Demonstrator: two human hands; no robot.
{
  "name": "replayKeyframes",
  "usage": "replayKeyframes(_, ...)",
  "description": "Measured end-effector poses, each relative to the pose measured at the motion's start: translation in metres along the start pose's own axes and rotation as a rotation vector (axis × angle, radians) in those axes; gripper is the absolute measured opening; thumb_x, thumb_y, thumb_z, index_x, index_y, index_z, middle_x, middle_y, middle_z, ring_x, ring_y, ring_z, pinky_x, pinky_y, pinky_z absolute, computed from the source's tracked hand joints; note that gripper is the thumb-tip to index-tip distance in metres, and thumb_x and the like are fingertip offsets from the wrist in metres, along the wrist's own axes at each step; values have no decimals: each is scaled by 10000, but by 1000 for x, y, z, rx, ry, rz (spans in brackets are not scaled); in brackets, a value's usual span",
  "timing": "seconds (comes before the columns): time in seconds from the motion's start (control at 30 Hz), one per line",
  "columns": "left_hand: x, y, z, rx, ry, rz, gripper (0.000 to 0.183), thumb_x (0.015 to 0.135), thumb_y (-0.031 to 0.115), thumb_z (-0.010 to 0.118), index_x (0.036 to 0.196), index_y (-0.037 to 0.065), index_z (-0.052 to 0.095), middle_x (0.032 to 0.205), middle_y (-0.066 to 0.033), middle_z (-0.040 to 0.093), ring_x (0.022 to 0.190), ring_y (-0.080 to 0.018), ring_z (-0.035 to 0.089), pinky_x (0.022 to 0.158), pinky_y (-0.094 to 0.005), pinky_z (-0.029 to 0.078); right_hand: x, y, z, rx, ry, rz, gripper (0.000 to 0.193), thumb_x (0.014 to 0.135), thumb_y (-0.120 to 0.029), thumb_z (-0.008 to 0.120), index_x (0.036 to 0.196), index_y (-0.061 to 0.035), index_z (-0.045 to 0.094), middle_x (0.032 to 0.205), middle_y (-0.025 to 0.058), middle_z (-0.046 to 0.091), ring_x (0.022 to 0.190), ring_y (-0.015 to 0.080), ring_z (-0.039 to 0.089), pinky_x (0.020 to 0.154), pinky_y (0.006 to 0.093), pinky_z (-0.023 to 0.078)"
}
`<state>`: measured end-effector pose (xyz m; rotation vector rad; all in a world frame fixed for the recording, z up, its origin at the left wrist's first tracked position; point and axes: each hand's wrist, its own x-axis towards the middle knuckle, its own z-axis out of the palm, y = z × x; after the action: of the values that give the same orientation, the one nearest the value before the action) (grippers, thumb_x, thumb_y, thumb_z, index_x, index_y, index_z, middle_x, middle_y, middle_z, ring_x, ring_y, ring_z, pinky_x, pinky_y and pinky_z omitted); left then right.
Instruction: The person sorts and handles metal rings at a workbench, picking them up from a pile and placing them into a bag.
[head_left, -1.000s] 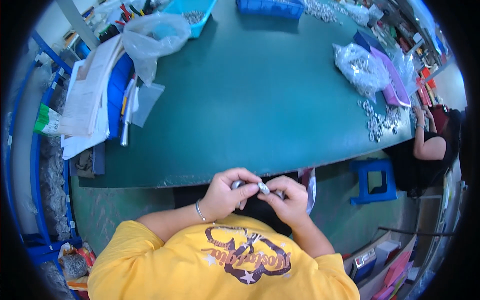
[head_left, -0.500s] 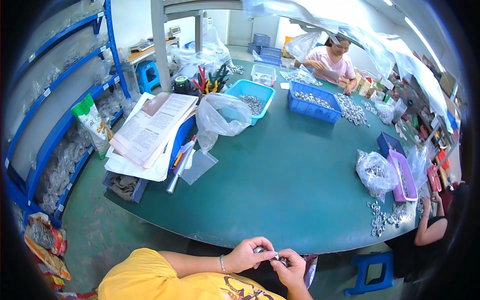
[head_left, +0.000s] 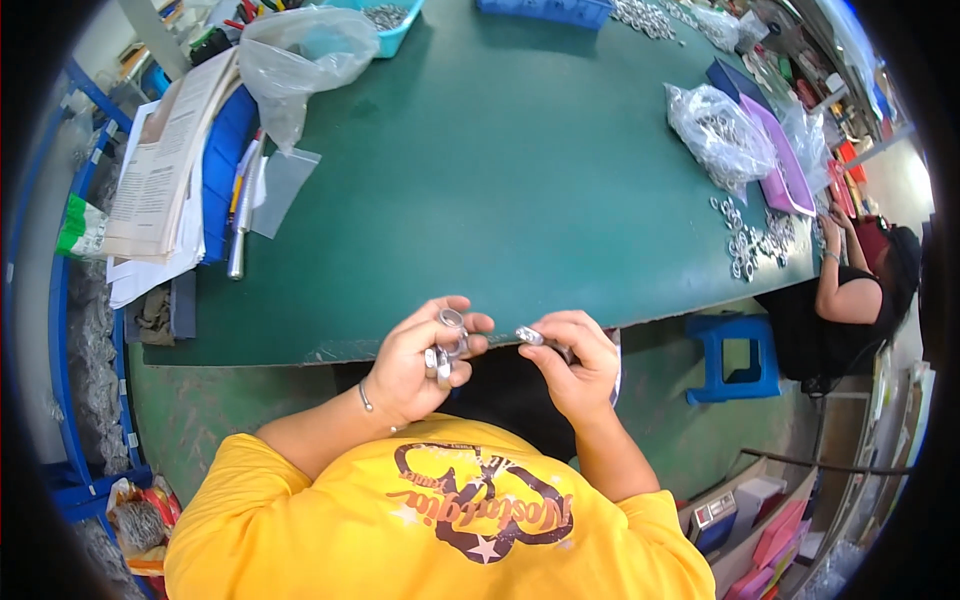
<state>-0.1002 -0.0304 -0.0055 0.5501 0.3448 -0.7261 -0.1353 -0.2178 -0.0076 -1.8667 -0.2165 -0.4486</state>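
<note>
Near the front edge of the green table (head_left: 430,200), my left hand (head_left: 408,368) is turned palm up. Its fingers curl around several small shiny metal rings (head_left: 451,318), some caught between the fingers. To its right, a little apart, my right hand (head_left: 582,366) is closed. Thumb and forefinger pinch a small silvery metal ring-like piece (head_left: 529,336), its exact shape unclear. More metal seems tucked behind that thumb, partly hidden. Both hands hover in front of my body, off the tabletop.
At left lie papers (head_left: 165,150), pens (head_left: 240,215) and a clear plastic bag (head_left: 300,60). On the right are a bag of metal parts (head_left: 715,130), a purple tray (head_left: 775,150), loose rings (head_left: 745,245) and a co-worker (head_left: 850,300) beside a blue stool (head_left: 735,360).
My hands have come apart, the left moving leftward and opening palm up to show the rings. The view has tipped downward, so the far co-worker is out of sight.
</note>
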Motion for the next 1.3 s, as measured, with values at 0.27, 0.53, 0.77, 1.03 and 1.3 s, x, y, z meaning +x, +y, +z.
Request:
replayKeyframes(0.27,4,-4,-2,122,-73,40,305,892,110,475,1181,64,392,894,-108,524,705,-124,489,428,-189,408,-8,12,0,53,11,8,204,673,17,716,852,12,619,794,103,613,674,169,582,580,252,460)
replayKeyframes(0.53,3,-4,3,149,-185,43,325,930,198,454,1215,58,386,832,-69,530,687,-91,490,417,-175,426,-13,14,1,192,6,204,198,729,4,686,918,22,629,797,88,623,648,118,563,562,221,443)
replayKeyframes(0.77,4,-11,-1,340,-146,117,278,924,231,477,1120,34,468,823,-67,550,657,-69,502,422,-169,425,-18,15,1,520,-40,433,207,845,-75,598,1016,42,609,801,88,636,557,68,500,496,183,402)
replayKeyframes(1.03,2,-12,-3,426,-132,184,188,880,187,564,968,22,584,747,-31,539,557,-51,479,423,-170,410,-16,15,-4,886,-99,656,228,869,-130,569,1015,43,599,700,89,616,502,92,469,416,187,320)
replayKeyframes(1.3,3,-14,-3,272,-77,85,156,911,134,491,1032,39,518,789,-52,535,615,-77,482,425,-172,375,-11,8,-2,1175,-89,586,239,789,20,557,1019,-3,497,973,176,532,626,118,520,396,149,352)
